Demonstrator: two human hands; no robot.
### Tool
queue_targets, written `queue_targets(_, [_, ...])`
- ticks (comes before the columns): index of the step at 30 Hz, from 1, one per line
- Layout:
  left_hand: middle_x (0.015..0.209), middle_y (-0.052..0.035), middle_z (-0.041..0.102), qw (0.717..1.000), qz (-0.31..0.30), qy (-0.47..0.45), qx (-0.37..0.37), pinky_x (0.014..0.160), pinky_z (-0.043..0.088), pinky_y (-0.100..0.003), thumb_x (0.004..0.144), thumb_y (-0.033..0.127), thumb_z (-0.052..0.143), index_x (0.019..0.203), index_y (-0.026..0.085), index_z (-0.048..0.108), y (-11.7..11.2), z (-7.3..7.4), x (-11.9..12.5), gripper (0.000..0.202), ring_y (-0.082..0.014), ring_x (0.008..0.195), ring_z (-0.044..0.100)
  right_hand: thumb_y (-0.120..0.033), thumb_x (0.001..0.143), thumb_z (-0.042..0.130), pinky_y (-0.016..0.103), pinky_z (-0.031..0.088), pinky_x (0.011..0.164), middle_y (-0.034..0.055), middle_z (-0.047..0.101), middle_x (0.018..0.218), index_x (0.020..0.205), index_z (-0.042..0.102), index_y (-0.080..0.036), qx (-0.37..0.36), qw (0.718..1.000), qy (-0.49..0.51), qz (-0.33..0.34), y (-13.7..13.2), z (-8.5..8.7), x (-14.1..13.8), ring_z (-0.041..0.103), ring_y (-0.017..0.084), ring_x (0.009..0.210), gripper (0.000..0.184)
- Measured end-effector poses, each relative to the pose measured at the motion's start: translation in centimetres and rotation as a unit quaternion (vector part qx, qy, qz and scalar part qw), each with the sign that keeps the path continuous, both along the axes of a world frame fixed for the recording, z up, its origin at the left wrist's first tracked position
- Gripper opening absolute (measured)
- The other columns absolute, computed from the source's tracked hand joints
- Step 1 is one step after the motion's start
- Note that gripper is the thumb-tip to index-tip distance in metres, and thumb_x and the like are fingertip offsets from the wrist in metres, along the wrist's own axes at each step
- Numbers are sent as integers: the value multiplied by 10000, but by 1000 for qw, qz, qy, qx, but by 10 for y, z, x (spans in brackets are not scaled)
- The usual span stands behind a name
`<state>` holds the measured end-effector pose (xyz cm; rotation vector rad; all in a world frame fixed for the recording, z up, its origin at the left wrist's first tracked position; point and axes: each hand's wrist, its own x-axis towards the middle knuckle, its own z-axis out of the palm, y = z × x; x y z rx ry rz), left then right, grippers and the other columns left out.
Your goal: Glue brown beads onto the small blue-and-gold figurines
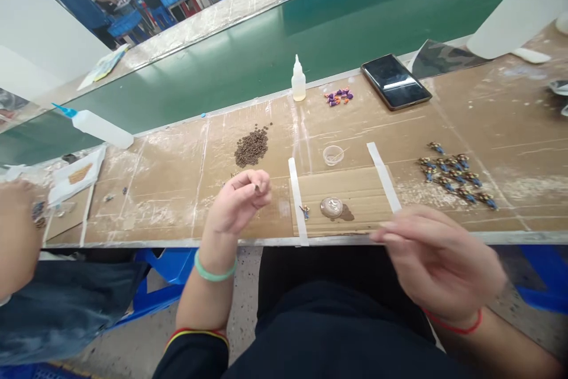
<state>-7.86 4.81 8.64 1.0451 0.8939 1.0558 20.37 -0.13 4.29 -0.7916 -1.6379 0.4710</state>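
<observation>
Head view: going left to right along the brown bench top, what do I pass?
White paper sheet → pile of small brown beads → upright plastic squeeze bottle → small purple pieces → cluster of small blue-and-brown parts

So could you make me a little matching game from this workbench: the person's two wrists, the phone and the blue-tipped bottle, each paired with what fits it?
Things:
1. Left wrist
2. Right wrist
3. Phone
4. Blue-tipped bottle

Matches:
A. Lying on its side
B. Wearing a red cord
C. Lying flat, dark screen up
D. Wearing a green bangle

Pairs: 1-D, 2-B, 3-C, 4-A
</observation>
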Motion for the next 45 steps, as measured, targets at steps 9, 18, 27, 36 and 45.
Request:
queue_targets(9, [641, 36, 400, 980, -43, -191, -37, 510, 310, -221, 769, 376, 820, 656, 181, 562, -41, 5, 58, 343, -87, 552, 356, -149, 916, 694, 311, 566, 761, 45, 657, 958, 1016, 647, -198, 58, 992, -40, 103, 20, 59, -61, 639, 161, 862, 121])
queue_targets(18, [669, 27, 444, 982, -31, -186, -34, 534, 358, -231, 728, 419, 859, 660, 178, 556, -51, 6, 63, 393, -91, 570, 390, -125, 900, 704, 285, 552, 763, 24, 642, 929, 971, 644, -192, 55, 993, -21, 99, 12, 60, -64, 624, 137, 846, 115])
queue_targets(27, [713, 11, 509, 977, 85, -197, 15, 659, 466, -219, 741, 338, 858, 667, 182, 630, -61, 10, 80, 287, -113, 689, 502, -129, 943, 679, 299, 542, 744, 21, 620, 922, 970, 663, -206, 59, 996, 21, 62, 2, 53, -71, 598, 138, 845, 83])
queue_targets(36, [642, 36, 493, 949, 94, -260, -153, 576, 395, -175, 671, 315, 909, 657, 143, 632, -66, 5, 86, 327, -64, 602, 406, -87, 978, 561, 345, 540, 788, 59, 684, 918, 992, 640, -166, 197, 973, -119, 30, 24, 39, -61, 592, 189, 871, 113])
queue_targets(45, [629, 33, 511, 953, 114, -231, -160, 560, 363, -190, 618, 366, 937, 680, 139, 667, -63, 1, 90, 358, -63, 602, 408, -128, 974, 545, 343, 516, 765, 56, 634, 895, 987, 598, -188, 177, 980, -94, 0, 27, 28, -62, 593, 196, 846, 81])
